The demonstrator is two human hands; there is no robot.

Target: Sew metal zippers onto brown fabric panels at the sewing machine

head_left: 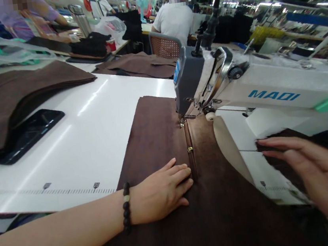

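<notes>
Head view across a white laminate sewing table [80, 149]: a dark-brown suede-like fabric panel [151, 140] lies flat, its far end under the metal presser foot [181, 120] of a white industrial sewing machine [274, 95] lettered MAQI. A narrow brass-toothed zipper [190, 149] runs lengthwise down the panel from the presser foot towards the hands. The panel appears soft, limp and fairly light, with a napped face that may grip a little yet could creep on the glossy table top; it would likely be best controlled by flat pressure beside the zipper, not by a loose edge. The left hand [162, 191], with a dark bead bracelet [126, 207] on its wrist, lies palm down on the panel, fingers extended and close together, their tips against the zipper; it presses without clamping. The right hand [315, 164] reaches in from the right, fingers slightly apart and extended, their tips on a darker fabric piece [281, 152] beside the machine bed; the thumb is hidden, so whether that piece is pinched cannot be told. To the left on the table lie a folded brown fabric stack [22, 92] and a black smartphone [31, 135], partly under it. Farther off, a seated co-worker in a white shirt [174, 26] has their back to the camera.
</notes>
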